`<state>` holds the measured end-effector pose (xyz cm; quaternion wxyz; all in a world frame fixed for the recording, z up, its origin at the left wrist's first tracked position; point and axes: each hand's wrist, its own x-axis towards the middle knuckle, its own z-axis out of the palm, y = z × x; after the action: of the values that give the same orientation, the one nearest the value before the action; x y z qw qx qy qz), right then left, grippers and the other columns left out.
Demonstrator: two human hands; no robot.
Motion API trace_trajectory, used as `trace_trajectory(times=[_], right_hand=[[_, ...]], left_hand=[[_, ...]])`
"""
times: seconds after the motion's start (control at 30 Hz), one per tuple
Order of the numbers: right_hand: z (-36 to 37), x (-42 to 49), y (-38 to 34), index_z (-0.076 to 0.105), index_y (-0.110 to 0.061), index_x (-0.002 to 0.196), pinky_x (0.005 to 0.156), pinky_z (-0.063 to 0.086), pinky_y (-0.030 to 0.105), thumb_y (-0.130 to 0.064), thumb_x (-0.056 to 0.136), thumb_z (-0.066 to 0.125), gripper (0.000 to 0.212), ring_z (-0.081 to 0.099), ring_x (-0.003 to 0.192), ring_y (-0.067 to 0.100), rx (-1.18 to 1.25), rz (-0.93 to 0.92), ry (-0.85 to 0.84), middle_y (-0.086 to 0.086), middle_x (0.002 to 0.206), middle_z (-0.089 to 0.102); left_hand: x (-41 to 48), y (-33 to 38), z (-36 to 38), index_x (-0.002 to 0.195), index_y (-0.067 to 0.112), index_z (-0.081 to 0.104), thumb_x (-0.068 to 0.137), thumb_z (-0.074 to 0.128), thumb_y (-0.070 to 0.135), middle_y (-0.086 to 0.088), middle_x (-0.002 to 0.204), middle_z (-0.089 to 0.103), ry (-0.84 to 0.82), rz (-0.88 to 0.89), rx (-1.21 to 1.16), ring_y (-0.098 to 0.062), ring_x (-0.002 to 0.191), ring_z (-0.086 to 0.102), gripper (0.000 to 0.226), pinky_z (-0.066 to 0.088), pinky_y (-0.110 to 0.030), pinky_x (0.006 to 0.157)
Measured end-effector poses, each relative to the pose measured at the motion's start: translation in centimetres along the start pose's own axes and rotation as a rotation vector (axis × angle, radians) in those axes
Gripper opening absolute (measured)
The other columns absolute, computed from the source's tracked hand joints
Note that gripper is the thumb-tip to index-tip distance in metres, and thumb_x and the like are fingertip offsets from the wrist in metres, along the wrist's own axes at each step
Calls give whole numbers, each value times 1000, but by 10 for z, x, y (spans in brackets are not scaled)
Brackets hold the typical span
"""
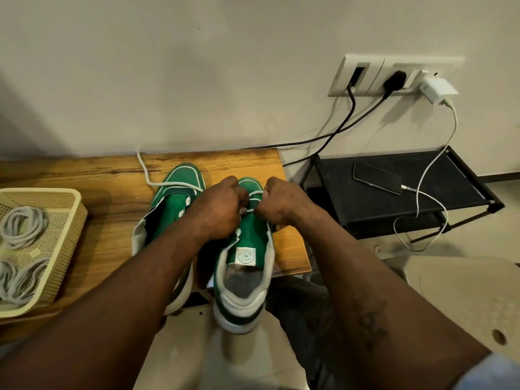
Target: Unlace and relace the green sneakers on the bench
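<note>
Two green sneakers with white trim stand side by side on the wooden bench (98, 198), toes toward the wall. The right sneaker (247, 266) has its heel hanging over the bench's front edge. My left hand (216, 209) and my right hand (284, 204) are both curled over its toe end, each pinching the white lace (254, 194) at the lowest eyelets. The left sneaker (174, 204) lies partly under my left forearm, its tongue open. A loose white lace (149, 175) trails from it across the bench toward the wall.
A cream perforated basket (64, 220) with several coiled grey laces sits at the bench's left. To the right stands a black rack (422, 187) holding a phone (377, 177) on a white charging cable. Wall sockets (394, 77) with black cables are above.
</note>
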<state>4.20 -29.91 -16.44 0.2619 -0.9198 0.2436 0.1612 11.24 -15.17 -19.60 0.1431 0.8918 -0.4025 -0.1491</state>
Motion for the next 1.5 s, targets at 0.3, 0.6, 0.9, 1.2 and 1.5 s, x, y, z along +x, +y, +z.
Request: trace_trajectory(times=[0.3,0.6,0.9,1.2,1.5], right_hand=[[0,-1,-3,56,-10,118,49,52,27,-22,89,69,34,68,74,21,120,18,-53,10,107,64],[2,4,2,62,-23,99,65,45,30,-32,78,84,32,60,90,20,-33,-149,29,0,99,62],[6,6,-2,65,-29,91,65,46,29,-21,85,74,13,62,85,17,-72,-208,23,-6,89,68],[6,7,0,67,-26,93,61,46,27,-20,87,74,11,63,82,15,-50,-213,16,-4,90,69],[5,7,-1,68,-26,91,68,55,30,-19,86,71,9,66,81,17,-71,-210,27,-4,87,70]], left_hand=[[-14,-12,-34,82,14,64,100,64,4,-11,95,60,-82,-177,-328,-30,76,74,21,64,-55,71],[-12,4,-25,93,23,64,92,76,29,2,96,61,-81,-228,-108,-20,88,61,14,47,-34,73],[-13,4,-40,129,15,51,100,70,27,-6,109,68,-309,-344,-83,-25,100,66,37,55,-40,84],[-12,9,-43,92,12,73,92,72,29,-7,87,75,-249,-379,-5,-24,83,75,17,64,-44,84],[-9,12,-42,111,10,55,103,56,19,-7,81,64,121,-364,95,-26,68,61,12,50,-37,62]])
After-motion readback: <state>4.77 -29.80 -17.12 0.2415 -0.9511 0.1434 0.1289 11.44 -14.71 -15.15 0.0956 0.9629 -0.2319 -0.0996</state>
